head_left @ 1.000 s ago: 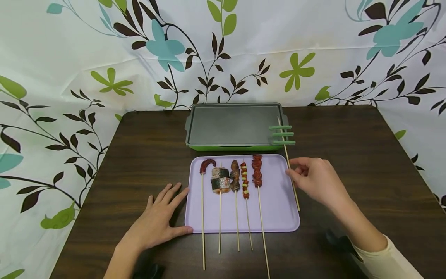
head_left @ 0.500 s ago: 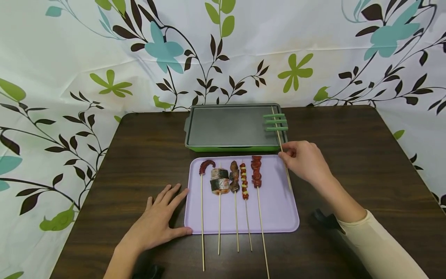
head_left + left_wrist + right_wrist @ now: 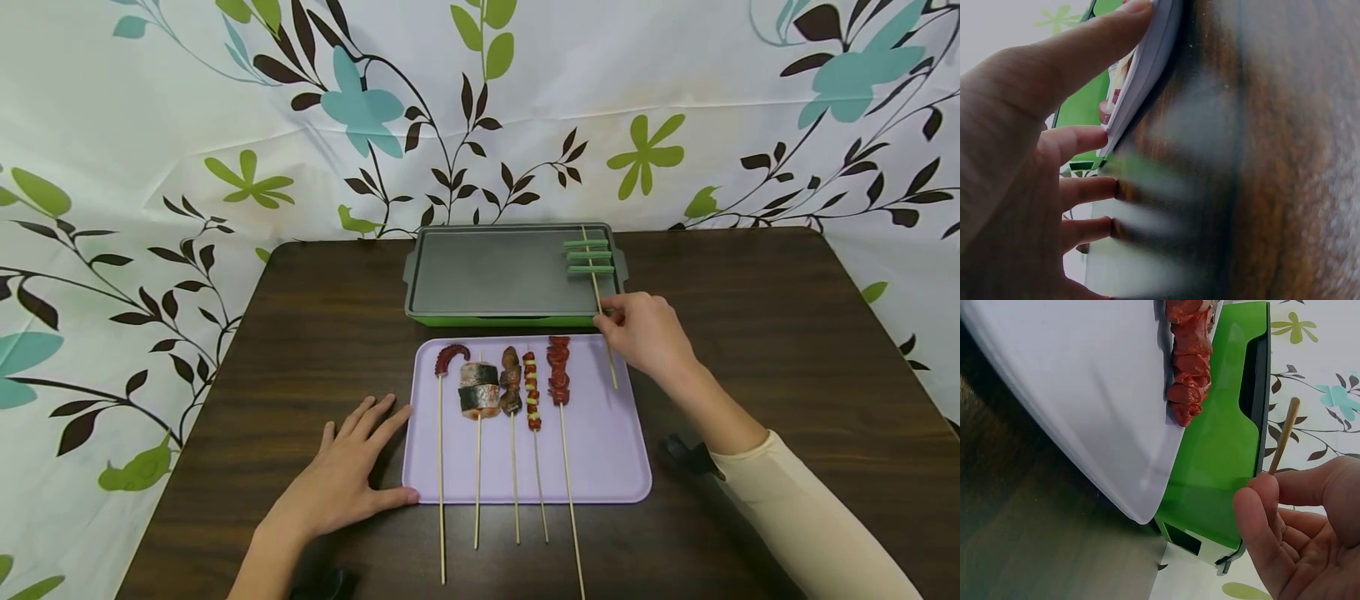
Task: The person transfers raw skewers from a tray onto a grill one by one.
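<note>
My right hand (image 3: 647, 335) pinches the wooden stick of a skewer that carries several green pieces (image 3: 589, 256), like cut bean or okra. The green pieces overlap the right end of the dark grill plate (image 3: 495, 271) in the head view. Below the fingers, the stick's lower end (image 3: 1285, 434) sticks out over the tray. My left hand (image 3: 348, 467) rests with fingers spread at the left edge of the lilac tray (image 3: 607, 450), thumb at its near corner. On the tray lie a tentacle skewer (image 3: 452, 357), a fish skewer (image 3: 478, 390), and several other skewers, the rightmost with red meat (image 3: 558, 371).
The grill has a green body (image 3: 1222, 425) and stands just behind the tray on a dark wooden table (image 3: 322, 317). Several sticks hang over the tray's near edge. A patterned cloth (image 3: 525, 108) rises behind the table.
My right hand has carried the green skewer forward and left, from beside the tray to the right end of the grill plate. My left hand has stayed at the tray's edge.
</note>
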A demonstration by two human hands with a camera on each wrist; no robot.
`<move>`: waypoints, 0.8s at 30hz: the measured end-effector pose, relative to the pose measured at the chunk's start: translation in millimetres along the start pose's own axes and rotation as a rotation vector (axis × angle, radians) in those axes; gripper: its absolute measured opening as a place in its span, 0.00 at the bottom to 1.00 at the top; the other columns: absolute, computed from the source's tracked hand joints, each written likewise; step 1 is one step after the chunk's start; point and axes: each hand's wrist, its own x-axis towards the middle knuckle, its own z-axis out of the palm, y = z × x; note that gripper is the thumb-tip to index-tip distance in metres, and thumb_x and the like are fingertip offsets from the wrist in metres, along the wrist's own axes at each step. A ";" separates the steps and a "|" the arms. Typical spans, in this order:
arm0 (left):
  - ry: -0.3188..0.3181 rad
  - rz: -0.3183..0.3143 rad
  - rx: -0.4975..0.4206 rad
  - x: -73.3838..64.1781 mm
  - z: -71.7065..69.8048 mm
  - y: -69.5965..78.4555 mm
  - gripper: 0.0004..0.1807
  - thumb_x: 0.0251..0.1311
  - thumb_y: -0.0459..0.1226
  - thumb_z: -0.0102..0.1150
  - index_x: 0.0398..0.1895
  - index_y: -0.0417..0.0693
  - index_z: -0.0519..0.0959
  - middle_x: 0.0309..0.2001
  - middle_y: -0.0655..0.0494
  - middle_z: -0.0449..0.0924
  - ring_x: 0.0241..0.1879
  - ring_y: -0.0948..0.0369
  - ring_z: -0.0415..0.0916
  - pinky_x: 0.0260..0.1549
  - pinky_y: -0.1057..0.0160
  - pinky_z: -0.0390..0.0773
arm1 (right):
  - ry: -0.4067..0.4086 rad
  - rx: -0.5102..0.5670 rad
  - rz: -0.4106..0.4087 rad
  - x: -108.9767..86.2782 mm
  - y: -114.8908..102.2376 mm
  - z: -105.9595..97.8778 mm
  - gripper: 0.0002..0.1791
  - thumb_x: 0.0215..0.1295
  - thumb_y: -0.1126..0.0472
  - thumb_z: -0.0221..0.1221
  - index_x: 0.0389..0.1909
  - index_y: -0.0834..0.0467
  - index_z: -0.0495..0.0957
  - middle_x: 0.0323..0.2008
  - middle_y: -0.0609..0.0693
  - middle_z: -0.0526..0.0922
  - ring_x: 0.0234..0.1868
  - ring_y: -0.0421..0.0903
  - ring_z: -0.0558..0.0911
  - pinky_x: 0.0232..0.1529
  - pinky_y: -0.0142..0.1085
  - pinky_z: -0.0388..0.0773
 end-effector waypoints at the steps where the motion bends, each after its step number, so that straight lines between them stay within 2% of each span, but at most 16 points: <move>1: 0.000 0.001 0.000 0.3 -0.4 0.1 0.58 0.43 0.74 0.59 0.78 0.65 0.53 0.76 0.51 0.51 0.74 0.44 0.45 0.54 0.20 0.49 | -0.002 -0.002 0.004 0.7 0.1 -0.3 0.16 0.65 0.63 0.61 0.47 0.71 0.82 0.20 0.51 0.82 0.16 0.44 0.75 0.19 0.38 0.69; 9: -0.005 -0.003 -0.001 2.1 -2.2 1.6 0.58 0.43 0.74 0.59 0.77 0.65 0.53 0.76 0.50 0.51 0.74 0.44 0.45 0.54 0.20 0.49 | -0.017 -0.028 0.002 6.4 -1.6 -6.2 0.16 0.63 0.63 0.62 0.48 0.70 0.82 0.21 0.51 0.83 0.20 0.46 0.76 0.20 0.39 0.69; 24: 0.002 0.002 0.017 1.7 0.2 0.3 0.58 0.42 0.75 0.58 0.77 0.65 0.54 0.76 0.49 0.53 0.74 0.43 0.47 0.53 0.19 0.49 | -0.084 0.012 0.076 9.5 -2.4 -8.4 0.20 0.64 0.60 0.63 0.51 0.69 0.81 0.18 0.48 0.82 0.19 0.43 0.78 0.20 0.38 0.68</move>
